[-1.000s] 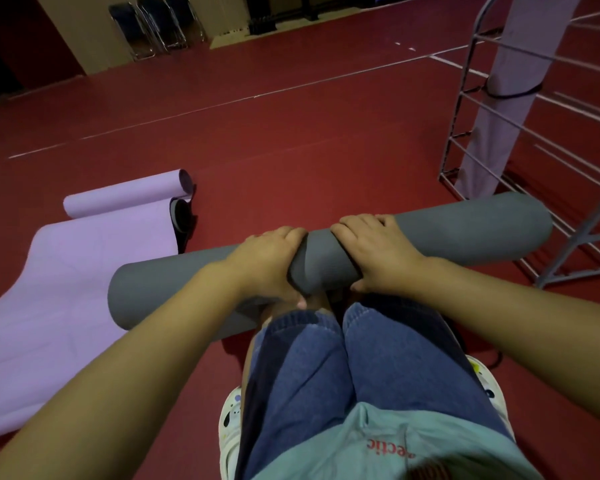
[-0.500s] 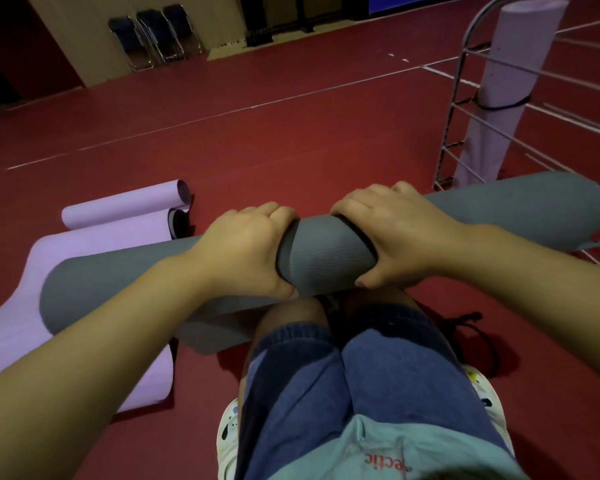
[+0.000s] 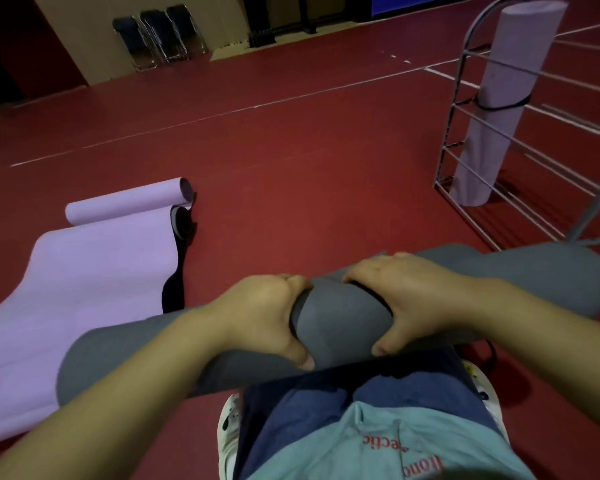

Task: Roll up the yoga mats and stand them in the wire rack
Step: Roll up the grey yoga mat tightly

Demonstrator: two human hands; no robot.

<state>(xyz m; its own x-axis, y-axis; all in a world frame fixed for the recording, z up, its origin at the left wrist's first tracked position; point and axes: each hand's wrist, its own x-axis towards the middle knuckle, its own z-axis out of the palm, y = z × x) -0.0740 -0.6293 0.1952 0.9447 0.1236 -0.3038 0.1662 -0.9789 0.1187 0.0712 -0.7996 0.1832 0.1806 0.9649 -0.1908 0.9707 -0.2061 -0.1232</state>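
Gripping the rolled grey yoga mat [image 3: 340, 323] at mid-length: left hand [image 3: 260, 317] and right hand [image 3: 406, 299] both closed around the roll, fingers over the top, thumbs underneath. Holding the roll horizontal, off the red floor [image 3: 291, 150], across the front of the knees. Compared with one second ago: sitting higher and closer to the camera, right end now reaching near the wire rack [image 3: 465, 140], no loose tail trailing underneath. Indicating, as a judgement, rolling of this mat finished and transport to the rack beginning. Standing already inside the rack: one lilac rolled mat [image 3: 492, 116], upright, bound by a black strap. Lying on the floor to the left: a lilac yoga mat [image 3: 84, 271], mostly flat, far end curled, a black strap [image 3: 179, 258] at its edge. Remaining: upending the grey roll into the rack, then rolling the lilac one.
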